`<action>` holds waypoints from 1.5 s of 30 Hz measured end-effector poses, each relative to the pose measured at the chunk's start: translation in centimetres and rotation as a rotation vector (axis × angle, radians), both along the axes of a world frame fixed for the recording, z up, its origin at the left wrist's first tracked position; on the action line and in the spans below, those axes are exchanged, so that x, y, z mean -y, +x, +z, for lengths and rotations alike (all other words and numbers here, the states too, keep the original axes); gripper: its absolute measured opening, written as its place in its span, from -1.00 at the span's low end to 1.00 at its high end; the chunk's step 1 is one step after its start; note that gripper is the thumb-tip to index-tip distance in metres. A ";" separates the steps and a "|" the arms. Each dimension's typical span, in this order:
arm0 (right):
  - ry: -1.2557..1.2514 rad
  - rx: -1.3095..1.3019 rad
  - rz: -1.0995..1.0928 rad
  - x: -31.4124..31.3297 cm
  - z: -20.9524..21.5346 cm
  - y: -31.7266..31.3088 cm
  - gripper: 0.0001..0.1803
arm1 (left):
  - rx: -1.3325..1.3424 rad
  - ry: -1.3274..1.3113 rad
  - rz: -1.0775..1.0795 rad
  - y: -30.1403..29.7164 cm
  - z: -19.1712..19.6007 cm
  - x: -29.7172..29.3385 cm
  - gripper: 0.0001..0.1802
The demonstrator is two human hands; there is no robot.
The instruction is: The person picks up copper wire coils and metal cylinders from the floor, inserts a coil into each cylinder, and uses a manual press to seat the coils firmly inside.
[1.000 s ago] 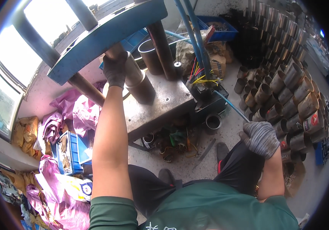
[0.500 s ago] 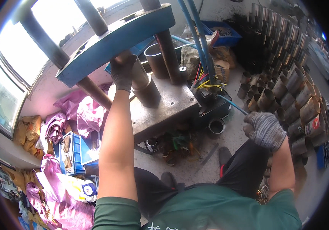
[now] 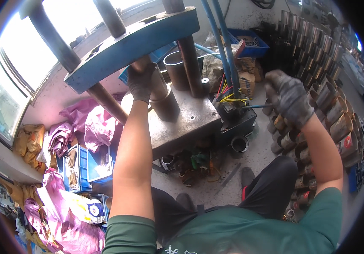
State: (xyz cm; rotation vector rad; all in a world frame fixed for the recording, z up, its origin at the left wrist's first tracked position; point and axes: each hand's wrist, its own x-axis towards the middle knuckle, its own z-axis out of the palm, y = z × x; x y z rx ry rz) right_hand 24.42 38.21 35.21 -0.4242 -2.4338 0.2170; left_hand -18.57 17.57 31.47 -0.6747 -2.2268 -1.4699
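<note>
My left hand (image 3: pixel 141 84), in a dark glove, reaches under the blue crosshead (image 3: pixel 135 46) of a press. Its fingers curl round the upper metal tube (image 3: pixel 160 88), partly hiding it. This narrower tube stands, slightly tilted in view, on a wider dark cylinder (image 3: pixel 166 109) on the steel press table (image 3: pixel 184 127). A brownish ram (image 3: pixel 142 63) shows just above the hand. Out to the right, my right hand (image 3: pixel 290 99), in a grey glove and somewhat blurred, closes at the end of a thin blue lever (image 3: pixel 258 106) that comes from the valve block.
Behind the tube stands another open cylinder (image 3: pixel 176 70) beside a press column (image 3: pixel 189 65). Coloured wires (image 3: pixel 231 98) and blue hoses (image 3: pixel 224 46) rise at the table's right. Stacked metal tubes (image 3: pixel 338 110) fill the right side. Blue crates (image 3: pixel 78 169) and pink sacks (image 3: pixel 63 203) lie left.
My right hand has moved up and away from me, and the lever has swung from slanting down to nearly level. My left hand stays at the tube; the whole view has shifted slightly.
</note>
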 end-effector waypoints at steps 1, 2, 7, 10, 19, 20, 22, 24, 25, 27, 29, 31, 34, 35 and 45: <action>-0.046 0.169 -0.008 1.2 -0.9 2.3 -0.70 | -0.001 -0.002 0.011 0.3 0.2 0.1 -0.01; -0.124 0.327 0.055 3.2 -1.4 4.8 -0.72 | -0.009 0.002 0.000 0.7 0.5 -0.1 -0.01; -0.005 0.782 0.090 5.9 -6.4 10.2 -0.71 | -0.007 0.008 -0.040 1.3 0.6 -0.7 -0.03; -0.014 0.792 0.044 6.3 -6.9 10.6 -0.71 | -0.039 0.045 -0.068 0.7 0.1 -1.0 0.00; -0.011 0.657 0.067 4.8 -5.1 10.1 -0.69 | -0.063 0.061 -0.095 0.9 0.2 -0.8 0.04; -0.036 0.690 0.062 4.8 -5.9 10.4 -0.70 | -0.087 0.045 -0.074 0.9 0.3 -0.8 0.04; -0.052 0.818 0.049 5.1 -5.8 10.3 -0.71 | -0.172 0.018 -0.030 0.5 -0.1 -0.6 0.06; -0.074 0.862 0.040 5.2 -5.6 10.2 -0.72 | -0.200 0.022 -0.036 0.3 -0.3 -0.7 0.10; -0.066 0.812 0.034 5.2 -5.4 10.1 -0.71 | -0.184 0.065 -0.094 0.4 -0.5 -0.9 0.07; -0.051 0.715 0.007 5.3 -5.1 10.4 -0.71 | -0.135 0.189 -0.257 0.5 -1.0 -1.9 -0.05; -0.001 0.686 0.026 5.1 -6.2 11.1 -0.73 | -0.044 0.486 -0.555 -1.5 -1.6 -2.8 -0.15; -0.036 0.871 0.038 5.0 -6.2 10.1 -0.77 | 0.109 0.810 -0.863 -6.4 -2.8 -2.1 -0.19; -0.034 0.705 0.072 4.5 -5.3 10.0 -0.79 | 0.141 0.656 -0.786 -9.5 -3.7 -1.0 -0.24; -0.032 0.630 0.068 4.5 -5.4 9.6 -0.78 | 0.074 0.558 -0.757 -10.8 -3.9 -0.1 -0.26; -0.100 0.747 0.015 4.1 -5.7 10.4 -0.69 | -0.128 0.128 -0.251 -4.6 -2.2 -1.1 -0.14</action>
